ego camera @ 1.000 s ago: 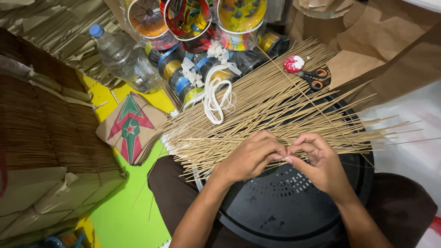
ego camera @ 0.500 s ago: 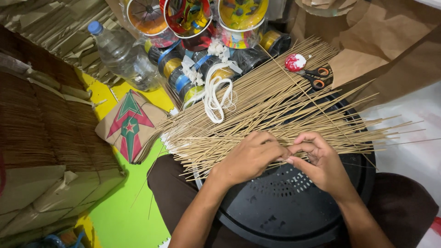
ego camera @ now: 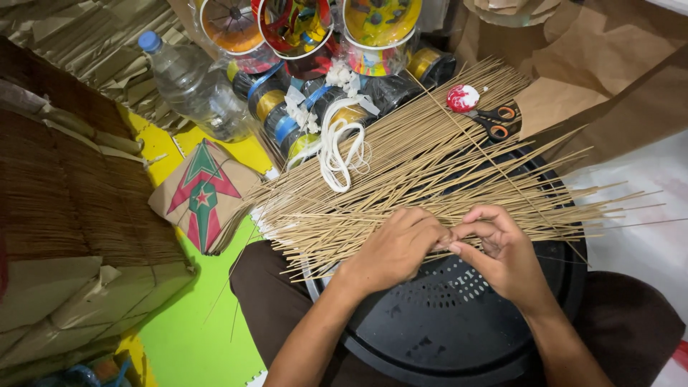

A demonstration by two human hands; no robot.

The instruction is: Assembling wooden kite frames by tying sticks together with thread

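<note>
- Right now the work sits at the thin bamboo sticks (ego camera: 430, 179), a wide fan of pale slivers lying across the round black perforated tray (ego camera: 459, 315) on the person's lap, spreading from the near left up toward the far right.
- Both hands meet at the near edge of the fan, just right of centre; the left hand (ego camera: 394, 247) lies knuckles-up on the sticks with its fingers curled closed, and the right hand (ego camera: 502, 251) has its thumb and fingertips pinched together against the left, apparently gripping one or a few sticks, though what exactly is between them is hidden.
- Judging from this, the step in hand is picking out or pinching single sticks from the pile; a next move would call for a fine pinch that frees one sliver without dragging its neighbours, since the sticks cross and overlap loosely.
- Just far of the hands a loop of white cord (ego camera: 338, 154) lies on the sticks.
- Farther right, orange-handled scissors (ego camera: 494, 120) rest on the pile beside a small red and white round thing (ego camera: 462, 98).
- Beyond, at the far edge, stand spools of coloured thread (ego camera: 287, 115) and bright round reels (ego camera: 295, 25).
- At far left a clear plastic bottle (ego camera: 193, 86) lies tilted, and near it to the left lies a folded paper kite with a red and green pattern (ego camera: 201, 193) on a green and yellow mat (ego camera: 193, 337).
</note>
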